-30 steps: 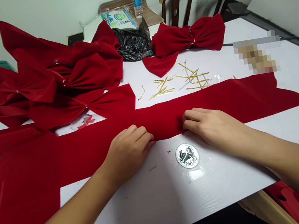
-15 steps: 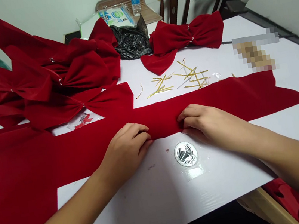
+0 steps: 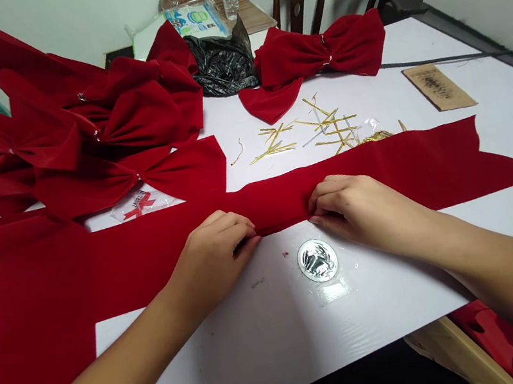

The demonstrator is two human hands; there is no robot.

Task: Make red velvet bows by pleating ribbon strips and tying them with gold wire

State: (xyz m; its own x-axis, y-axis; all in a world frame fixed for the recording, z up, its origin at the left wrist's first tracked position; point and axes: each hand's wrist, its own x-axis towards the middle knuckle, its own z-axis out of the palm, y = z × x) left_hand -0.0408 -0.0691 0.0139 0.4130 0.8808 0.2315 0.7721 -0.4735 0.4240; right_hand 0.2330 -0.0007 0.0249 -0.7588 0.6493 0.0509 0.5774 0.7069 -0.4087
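The red velvet strip (image 3: pixel 277 198) lies lengthwise across the white bench (image 3: pixel 284 337), directly in front of the person, its near edge between the two hands. The left hand (image 3: pixel 217 250) rests palm down with its grip pinching this edge between thumb and curled fingers; the right hand (image 3: pixel 360 205) holds the same edge in a matching pinch, the two grips set apart with a short span between them. This spacing presumably keeps the span straight and level, and a narrow fold line shows along it. Laying the cloth flat on the bench likely supports its weight, so that the fingertips need only control the edge. The velvet is matt, soft and dense; the strip's right end runs out to a slanted point, while its left end meets a broader red expanse, and whether the two are one piece cannot be told. Beyond the strip, thin metallic gold twist ties (image 3: pixel 273 144) lie loosely crossed, apparently placed within easy reach. Finished-looking velvet bows (image 3: pixel 151 114) are heaped at the left, gathered into fan-shaped pleats at pale cinched waists, seemingly to leave the middle free. A crumpled, glossy black plastic bag (image 3: pixel 223 67) sits beside them, and a rectangular brown cardboard piece (image 3: pixel 439 87) lies flat at the far right
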